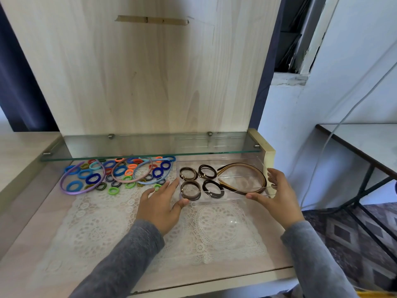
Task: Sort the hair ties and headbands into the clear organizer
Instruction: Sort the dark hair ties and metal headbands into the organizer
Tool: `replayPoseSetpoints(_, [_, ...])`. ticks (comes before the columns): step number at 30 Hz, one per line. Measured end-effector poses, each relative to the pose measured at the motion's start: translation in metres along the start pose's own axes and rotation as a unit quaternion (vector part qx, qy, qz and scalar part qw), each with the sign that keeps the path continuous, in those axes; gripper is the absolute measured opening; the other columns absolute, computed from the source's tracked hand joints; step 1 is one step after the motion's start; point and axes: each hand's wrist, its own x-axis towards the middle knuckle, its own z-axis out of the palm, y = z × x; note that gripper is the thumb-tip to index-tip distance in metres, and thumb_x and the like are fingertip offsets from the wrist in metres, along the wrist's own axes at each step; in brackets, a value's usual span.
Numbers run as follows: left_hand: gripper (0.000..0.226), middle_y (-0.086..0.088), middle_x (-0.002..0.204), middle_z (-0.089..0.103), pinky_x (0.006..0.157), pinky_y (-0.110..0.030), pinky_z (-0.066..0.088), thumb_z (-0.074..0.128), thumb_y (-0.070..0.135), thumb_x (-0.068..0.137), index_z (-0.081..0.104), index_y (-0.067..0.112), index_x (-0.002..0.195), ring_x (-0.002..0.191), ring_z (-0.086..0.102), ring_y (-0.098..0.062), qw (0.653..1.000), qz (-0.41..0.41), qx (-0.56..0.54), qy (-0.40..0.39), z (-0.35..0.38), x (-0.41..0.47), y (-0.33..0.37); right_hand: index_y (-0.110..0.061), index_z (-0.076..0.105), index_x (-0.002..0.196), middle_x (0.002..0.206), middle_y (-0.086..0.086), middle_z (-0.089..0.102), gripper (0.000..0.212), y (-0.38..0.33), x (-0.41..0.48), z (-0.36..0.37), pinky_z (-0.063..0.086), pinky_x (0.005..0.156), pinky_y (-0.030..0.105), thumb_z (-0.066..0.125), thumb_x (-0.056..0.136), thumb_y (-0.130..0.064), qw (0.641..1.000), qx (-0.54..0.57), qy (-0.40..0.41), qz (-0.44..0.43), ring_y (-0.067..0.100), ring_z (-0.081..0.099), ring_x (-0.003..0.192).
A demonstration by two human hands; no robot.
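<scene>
Clear organizer [227, 197]: L hand [161, 205] spread against its side; R hand [279, 194] grips corner.

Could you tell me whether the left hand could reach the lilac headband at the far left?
Probably yes. The left hand only touches the left end of the clear organizer, and just loose hair ties lie between it and the lilac headband, whose near curve sits clear of the glass shelf.

Wooden counter [32, 244] bears lace doily [103, 229], hair ties [92, 179].
</scene>
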Motion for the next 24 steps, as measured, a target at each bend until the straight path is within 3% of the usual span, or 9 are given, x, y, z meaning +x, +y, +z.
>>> replayPoseSetpoints(11, [0.064, 0.008, 0.153, 0.030, 0.116, -0.034, 0.012, 0.035, 0.058, 0.093, 0.021, 0.030, 0.149, 0.141, 0.024, -0.010, 1.000, -0.009, -0.004, -0.009, -0.002, 0.019, -0.001, -0.017, 0.039, 0.135, 0.138, 0.004, 0.047, 0.099, 0.000, 0.021, 0.007, 0.038, 0.106, 0.038, 0.088, 0.052, -0.039, 1.000, -0.009, 0.000, -0.009, 0.019, 0.044, 0.126])
replayPoseSetpoints(18, [0.064, 0.009, 0.150, 0.036, 0.113, -0.035, 0.017, 0.038, 0.059, 0.091, 0.025, 0.031, 0.147, 0.137, 0.032, -0.011, 1.000, -0.021, -0.012, 0.010, 0.005, 0.039, -0.006, -0.018, 0.039, 0.135, 0.136, 0.002, 0.049, 0.098, 0.005, 0.041, 0.017, 0.036, 0.101, 0.026, 0.089, 0.053, -0.038, 1.000, -0.011, 0.009, -0.015, 0.015, 0.045, 0.124])
replayPoseSetpoints(21, [0.059, 0.011, 0.140, 0.048, 0.107, -0.036, 0.025, 0.044, 0.059, 0.090, 0.037, 0.032, 0.141, 0.130, 0.040, -0.012, 0.998, -0.039, -0.034, 0.044, 0.005, 0.044, -0.006, -0.014, 0.038, 0.136, 0.136, 0.004, 0.048, 0.100, 0.006, 0.046, 0.023, 0.032, 0.099, 0.022, 0.089, 0.054, -0.037, 0.999, -0.015, 0.022, -0.021, 0.016, 0.045, 0.125])
replayPoseSetpoints(24, [0.041, 0.019, 0.112, 0.057, 0.098, -0.037, 0.032, 0.054, 0.055, 0.087, 0.052, 0.033, 0.122, 0.113, 0.051, -0.012, 0.992, -0.044, -0.079, 0.090, 0.007, 0.048, -0.007, -0.011, 0.036, 0.137, 0.137, 0.006, 0.046, 0.101, 0.006, 0.048, 0.028, 0.031, 0.099, 0.021, 0.089, 0.055, -0.036, 0.999, -0.024, 0.040, -0.025, 0.018, 0.043, 0.126])
